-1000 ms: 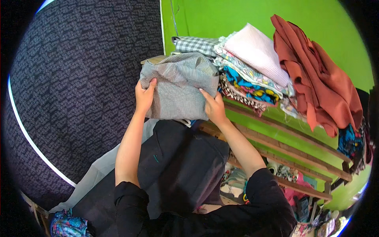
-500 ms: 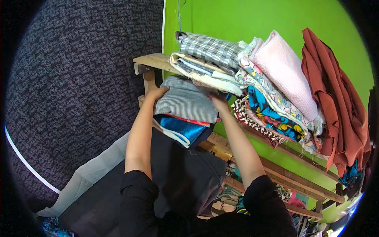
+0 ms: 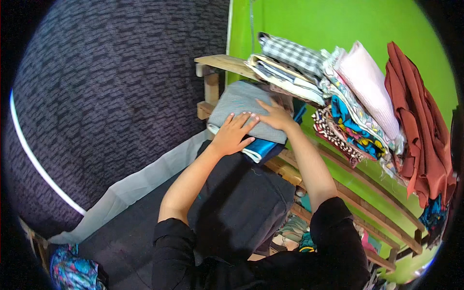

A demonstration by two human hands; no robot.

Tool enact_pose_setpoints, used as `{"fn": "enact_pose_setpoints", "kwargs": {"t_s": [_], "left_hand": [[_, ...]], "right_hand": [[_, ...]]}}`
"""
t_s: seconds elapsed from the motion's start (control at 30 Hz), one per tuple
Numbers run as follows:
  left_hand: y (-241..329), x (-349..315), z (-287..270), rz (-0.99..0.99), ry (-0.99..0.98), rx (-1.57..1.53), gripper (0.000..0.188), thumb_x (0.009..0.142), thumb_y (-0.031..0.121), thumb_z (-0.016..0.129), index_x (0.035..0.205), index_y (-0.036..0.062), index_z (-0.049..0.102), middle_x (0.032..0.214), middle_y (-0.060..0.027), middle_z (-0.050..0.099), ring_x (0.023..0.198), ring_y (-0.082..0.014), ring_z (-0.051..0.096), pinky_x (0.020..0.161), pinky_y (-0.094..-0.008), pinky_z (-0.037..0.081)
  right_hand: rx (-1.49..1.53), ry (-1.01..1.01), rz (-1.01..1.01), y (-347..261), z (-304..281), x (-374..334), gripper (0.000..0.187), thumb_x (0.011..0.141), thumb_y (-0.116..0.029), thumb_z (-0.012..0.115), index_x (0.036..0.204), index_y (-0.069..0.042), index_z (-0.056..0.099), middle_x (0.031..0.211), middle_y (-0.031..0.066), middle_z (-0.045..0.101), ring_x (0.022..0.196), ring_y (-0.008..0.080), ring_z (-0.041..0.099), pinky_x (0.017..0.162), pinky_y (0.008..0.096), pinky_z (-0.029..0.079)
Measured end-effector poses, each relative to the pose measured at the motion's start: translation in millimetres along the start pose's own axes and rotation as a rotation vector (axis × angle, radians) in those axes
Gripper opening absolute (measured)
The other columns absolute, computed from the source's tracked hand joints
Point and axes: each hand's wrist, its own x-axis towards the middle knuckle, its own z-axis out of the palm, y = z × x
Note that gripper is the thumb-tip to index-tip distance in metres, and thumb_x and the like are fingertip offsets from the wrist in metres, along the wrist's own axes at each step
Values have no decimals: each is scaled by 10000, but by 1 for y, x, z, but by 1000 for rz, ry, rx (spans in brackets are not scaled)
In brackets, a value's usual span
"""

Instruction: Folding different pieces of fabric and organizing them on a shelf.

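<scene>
The left hand [image 3: 233, 136] and right hand [image 3: 276, 117] are lying flat, fingers spread, on a folded grey cloth [image 3: 236, 100], apparently steadying it. It is resting on shiny blue fabric [image 3: 261, 148] near the left edge of the wooden rack [image 3: 224, 62].

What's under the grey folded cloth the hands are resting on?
Shiny blue cloth, bordered by white, shows below the near side of the grey folded cloth. Anything farther back underneath is covered and cannot be seen.
</scene>
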Motion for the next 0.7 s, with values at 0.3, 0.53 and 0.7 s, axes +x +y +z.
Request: {"fn": "enact_pose_setpoints", "kwargs": {"t_s": [0.3, 0.53, 0.7], "left_hand": [[59, -105, -116, -59, -17, -46, 117, 772, 233, 622, 758, 123, 588, 1010, -9, 546, 1103, -190, 477, 995, -554, 192], [173, -187, -225, -235, -15, -1, 151, 739, 252, 655, 803, 148, 566, 972, -15, 526, 1031, -188, 502, 974, -543, 235], [271, -255, -277, -704, 63, 120, 254, 713, 249, 677, 939, 157, 605, 1015, -43, 530, 1052, -227, 487, 976, -526, 224]], "right_hand": [[80, 58, 158, -29, -23, -29, 492, 855, -432, 412, 1226, -114, 468, 1272, 156, 438, 1220, 297, 365, 1001, 563, 158], [383, 89, -360, -146, -10, -172, 382, 781, -237, 574, 1145, -139, 509, 1212, 95, 481, 1214, 301, 356, 991, 586, 134], [699, -321, -560, -230, 47, -256, 405, 754, -230, 605, 1145, -169, 522, 1219, 95, 461, 1232, 286, 321, 1003, 574, 120]]}}
